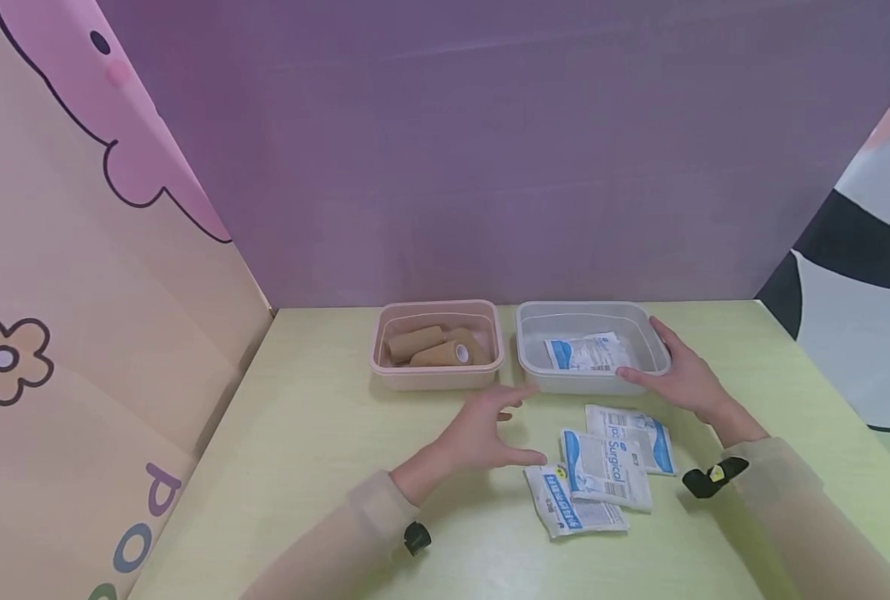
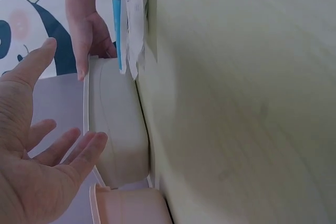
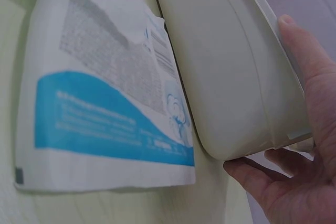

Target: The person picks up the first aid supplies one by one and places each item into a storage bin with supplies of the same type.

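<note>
White-and-blue packets [image 1: 607, 471], three overlapping, lie on the table [image 1: 302, 433] in front of a pale grey tub [image 1: 580, 383], which stands near the far edge and holds another packet [image 1: 586, 353]. The hands are apart: the right hand [image 1: 683, 379] grips the tub's right end, while the left hand [image 1: 475, 433], fingers spread, holds nothing near the leftmost packet. Steadying the rim lightly should keep the tub from sliding; pinching one packet by its free edge would likely leave its neighbours undisturbed
</note>
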`<state>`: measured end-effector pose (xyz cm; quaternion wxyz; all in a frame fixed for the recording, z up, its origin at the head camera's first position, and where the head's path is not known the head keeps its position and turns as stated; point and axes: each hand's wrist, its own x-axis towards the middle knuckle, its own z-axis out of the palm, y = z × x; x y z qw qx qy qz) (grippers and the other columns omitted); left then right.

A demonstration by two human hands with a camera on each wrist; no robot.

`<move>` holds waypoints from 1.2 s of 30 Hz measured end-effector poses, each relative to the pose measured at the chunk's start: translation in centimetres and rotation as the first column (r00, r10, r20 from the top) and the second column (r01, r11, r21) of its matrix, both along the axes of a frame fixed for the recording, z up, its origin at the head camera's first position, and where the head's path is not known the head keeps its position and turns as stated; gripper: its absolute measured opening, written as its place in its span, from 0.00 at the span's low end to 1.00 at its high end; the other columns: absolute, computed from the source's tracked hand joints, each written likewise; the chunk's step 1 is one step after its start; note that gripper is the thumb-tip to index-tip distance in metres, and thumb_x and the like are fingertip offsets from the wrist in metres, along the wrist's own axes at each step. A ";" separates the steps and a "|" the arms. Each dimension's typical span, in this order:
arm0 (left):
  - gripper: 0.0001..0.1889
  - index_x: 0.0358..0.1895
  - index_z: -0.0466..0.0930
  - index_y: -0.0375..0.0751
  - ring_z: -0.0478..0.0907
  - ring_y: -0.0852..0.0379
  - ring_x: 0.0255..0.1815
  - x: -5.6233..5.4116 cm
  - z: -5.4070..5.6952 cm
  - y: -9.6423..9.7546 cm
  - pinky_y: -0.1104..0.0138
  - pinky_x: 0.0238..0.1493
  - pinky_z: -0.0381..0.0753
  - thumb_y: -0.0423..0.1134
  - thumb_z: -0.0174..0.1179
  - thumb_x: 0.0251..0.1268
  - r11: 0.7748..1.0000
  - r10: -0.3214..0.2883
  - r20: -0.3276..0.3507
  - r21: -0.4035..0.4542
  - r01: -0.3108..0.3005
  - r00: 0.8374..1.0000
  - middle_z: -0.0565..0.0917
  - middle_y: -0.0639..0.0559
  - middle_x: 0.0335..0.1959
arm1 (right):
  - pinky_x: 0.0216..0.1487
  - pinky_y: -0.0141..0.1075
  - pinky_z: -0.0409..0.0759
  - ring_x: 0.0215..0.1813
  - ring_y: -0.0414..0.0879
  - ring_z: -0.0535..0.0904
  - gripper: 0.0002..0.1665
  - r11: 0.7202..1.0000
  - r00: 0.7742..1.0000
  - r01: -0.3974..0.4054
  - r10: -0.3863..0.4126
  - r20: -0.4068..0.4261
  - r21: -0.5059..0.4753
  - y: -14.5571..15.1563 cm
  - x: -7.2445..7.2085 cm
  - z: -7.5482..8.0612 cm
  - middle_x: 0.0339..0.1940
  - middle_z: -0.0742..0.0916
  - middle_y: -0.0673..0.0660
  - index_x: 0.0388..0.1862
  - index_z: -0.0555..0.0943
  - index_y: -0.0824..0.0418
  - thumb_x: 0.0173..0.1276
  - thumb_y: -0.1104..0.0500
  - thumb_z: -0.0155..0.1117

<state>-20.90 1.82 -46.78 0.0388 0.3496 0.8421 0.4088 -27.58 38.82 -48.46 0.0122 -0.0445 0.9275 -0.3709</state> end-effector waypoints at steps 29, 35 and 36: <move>0.46 0.74 0.79 0.47 0.79 0.61 0.71 2.8 -1.4 2.5 0.67 0.75 0.73 0.56 0.85 0.49 0.978 -0.048 -0.072 -0.205 0.032 0.996 0.84 0.57 0.69 | 0.71 0.77 0.65 0.79 0.80 0.61 0.72 1.000 1.000 0.002 -0.002 -0.003 -0.003 -0.2 0.1 0.1 0.85 0.60 0.77 0.90 0.33 0.55 0.70 0.36 0.73; 0.48 0.73 0.79 0.45 0.79 0.60 0.71 3.3 -1.7 3.0 0.66 0.75 0.73 0.58 0.86 0.47 0.967 -0.046 -0.094 -0.253 0.021 0.995 0.85 0.56 0.69 | 0.69 0.78 0.65 0.79 0.80 0.61 0.72 1.000 1.000 0.003 -0.003 -0.007 0.004 -0.2 0.2 0.2 0.85 0.59 0.77 0.90 0.33 0.56 0.70 0.37 0.74; 0.48 0.73 0.79 0.45 0.79 0.60 0.71 3.3 -1.8 3.1 0.66 0.75 0.73 0.58 0.86 0.46 0.965 -0.046 -0.097 -0.263 0.019 0.994 0.84 0.56 0.69 | 0.69 0.78 0.65 0.79 0.80 0.61 0.72 1.000 1.000 0.002 -0.002 -0.007 0.003 -0.2 0.3 0.2 0.85 0.59 0.77 0.90 0.33 0.56 0.70 0.37 0.74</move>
